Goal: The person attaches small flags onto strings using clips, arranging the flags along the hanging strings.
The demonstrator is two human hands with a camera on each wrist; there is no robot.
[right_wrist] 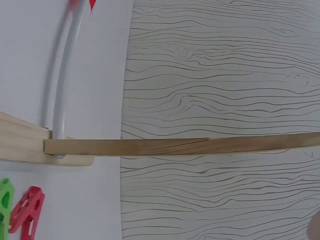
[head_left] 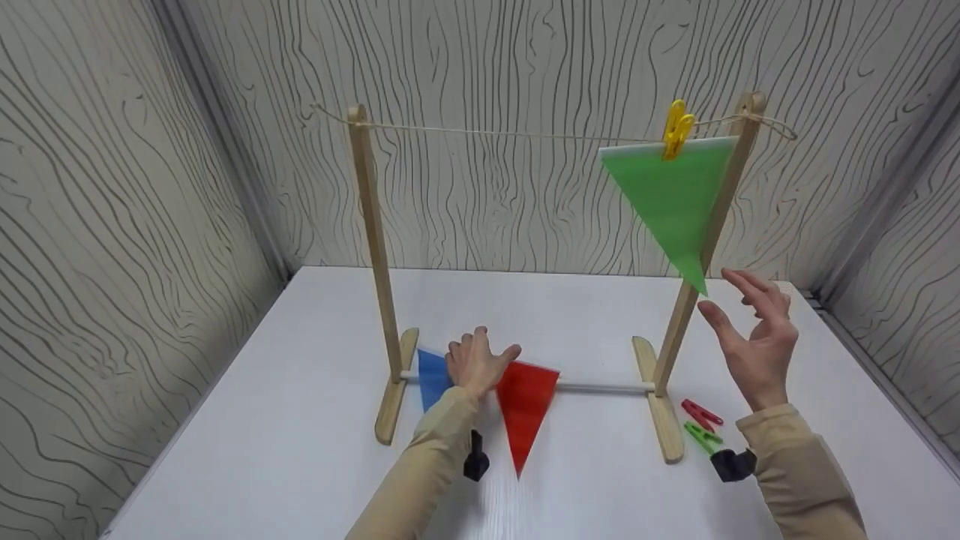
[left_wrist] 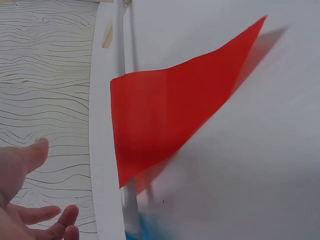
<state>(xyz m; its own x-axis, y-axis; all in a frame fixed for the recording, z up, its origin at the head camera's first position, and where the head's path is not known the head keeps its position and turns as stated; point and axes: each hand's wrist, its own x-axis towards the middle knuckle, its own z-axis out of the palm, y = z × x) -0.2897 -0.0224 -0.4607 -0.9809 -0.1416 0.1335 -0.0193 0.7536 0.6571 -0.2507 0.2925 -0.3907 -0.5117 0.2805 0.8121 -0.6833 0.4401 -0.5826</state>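
A red pennant [head_left: 529, 405] lay across a white rod [head_left: 600, 387] on the tabletop [head_left: 300, 450], its point toward the person and its upper corner just beside the left hand [head_left: 477, 366], whose grip was loosely spread with nothing visibly held. A blue pennant [head_left: 433, 375] lay on the hand's other side, partly hidden by it; whether fingers touched it could not be told. At right, a green clothespin [head_left: 703, 436] and a red clothespin [head_left: 701, 412] rested near the stand's foot [head_left: 664, 427]. The right hand [head_left: 757, 341] was raised, its grip wide and empty, thumb just beside the lower tip of a green pennant [head_left: 675, 202]. That pennant hung by a yellow clothespin [head_left: 677, 129] from a string [head_left: 480, 133] between wooden posts [head_left: 373, 225], before a grain-patterned wall [head_left: 480, 60]. The left wrist view revealed a gap between thumb and red pennant, where the head view showed them overlapping; the right wrist view caught the clothespins closely but only a blurred bit of hand, while the head view alone took in the green pennant.
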